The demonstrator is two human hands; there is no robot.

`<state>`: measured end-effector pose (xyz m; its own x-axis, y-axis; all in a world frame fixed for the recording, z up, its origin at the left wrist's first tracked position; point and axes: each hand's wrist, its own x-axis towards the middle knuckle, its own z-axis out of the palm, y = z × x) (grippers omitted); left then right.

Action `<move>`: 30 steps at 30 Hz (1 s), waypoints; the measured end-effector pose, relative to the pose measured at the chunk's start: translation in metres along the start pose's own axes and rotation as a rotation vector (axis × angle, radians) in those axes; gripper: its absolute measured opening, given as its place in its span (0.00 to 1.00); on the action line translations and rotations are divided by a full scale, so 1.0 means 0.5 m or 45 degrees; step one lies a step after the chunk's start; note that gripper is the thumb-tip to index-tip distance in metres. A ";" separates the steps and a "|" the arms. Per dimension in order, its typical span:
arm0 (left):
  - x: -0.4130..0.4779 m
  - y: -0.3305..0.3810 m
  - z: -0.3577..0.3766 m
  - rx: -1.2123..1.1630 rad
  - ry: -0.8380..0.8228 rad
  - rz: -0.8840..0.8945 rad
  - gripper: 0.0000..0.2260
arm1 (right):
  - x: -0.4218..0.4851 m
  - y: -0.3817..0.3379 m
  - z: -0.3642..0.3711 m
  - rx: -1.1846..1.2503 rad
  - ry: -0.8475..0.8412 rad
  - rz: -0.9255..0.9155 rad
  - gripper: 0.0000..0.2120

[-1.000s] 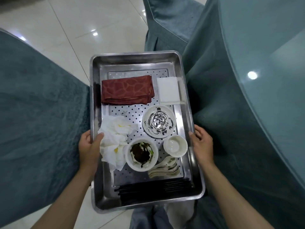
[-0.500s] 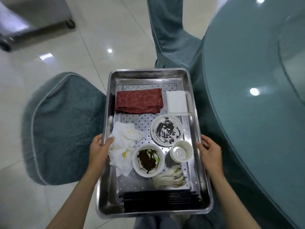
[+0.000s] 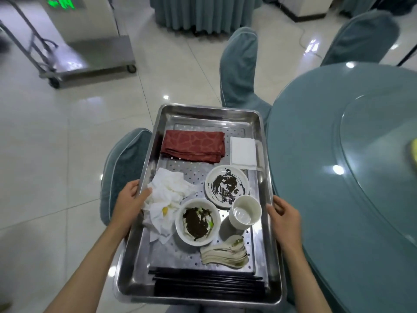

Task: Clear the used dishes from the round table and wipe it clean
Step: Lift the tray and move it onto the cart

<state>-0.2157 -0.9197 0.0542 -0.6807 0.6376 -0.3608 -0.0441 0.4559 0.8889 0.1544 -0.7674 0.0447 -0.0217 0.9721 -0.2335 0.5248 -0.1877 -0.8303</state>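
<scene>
The left hand (image 3: 133, 197) grips the tray's (image 3: 209, 110) left edge, thumb on the tissues (image 3: 168, 195); the right hand (image 3: 283, 213) curls round its right edge; bowl (image 3: 198, 221), plate (image 3: 226, 184) and cup (image 3: 244, 212) sit mid-tray; chopsticks (image 3: 207, 283) lie along the near edge; the table (image 3: 316, 177) stands to the right, bearing perhaps a yellow cloth (image 3: 414, 152).

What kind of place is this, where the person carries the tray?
Probably a restaurant banquet hall: a round table with a glass turntable, chairs in matching fabric covers, and a metal cart beyond the tray of used dishes.
</scene>
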 end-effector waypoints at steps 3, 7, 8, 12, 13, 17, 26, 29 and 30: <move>-0.027 0.039 -0.038 -0.041 0.050 0.032 0.17 | -0.010 -0.054 -0.006 -0.018 -0.015 -0.049 0.22; -0.050 0.086 -0.110 -0.091 0.138 0.083 0.16 | -0.022 -0.147 0.017 -0.063 -0.053 -0.161 0.21; -0.051 0.095 -0.131 -0.116 0.154 0.084 0.16 | -0.023 -0.172 0.028 -0.074 -0.063 -0.184 0.21; -0.039 0.112 -0.231 -0.164 0.229 0.095 0.16 | -0.027 -0.270 0.094 -0.106 -0.099 -0.266 0.19; -0.032 0.113 -0.258 -0.179 0.242 0.098 0.16 | -0.032 -0.292 0.116 -0.113 -0.110 -0.278 0.20; 0.005 0.101 -0.365 -0.216 0.276 0.111 0.16 | -0.064 -0.375 0.213 -0.135 -0.138 -0.328 0.21; 0.186 0.015 -0.765 -0.287 0.354 0.087 0.14 | -0.171 -0.603 0.604 -0.146 -0.237 -0.414 0.18; 0.238 -0.001 -0.883 -0.260 0.409 0.083 0.16 | -0.196 -0.675 0.724 -0.157 -0.274 -0.451 0.18; 0.253 -0.005 -0.917 -0.268 0.430 0.086 0.15 | -0.203 -0.698 0.761 -0.160 -0.294 -0.460 0.18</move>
<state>-0.6368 -1.1250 0.1358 -0.8875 0.4061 -0.2176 -0.1160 0.2602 0.9586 -0.3504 -0.8537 0.1657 -0.4045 0.9126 -0.0587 0.5476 0.1903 -0.8148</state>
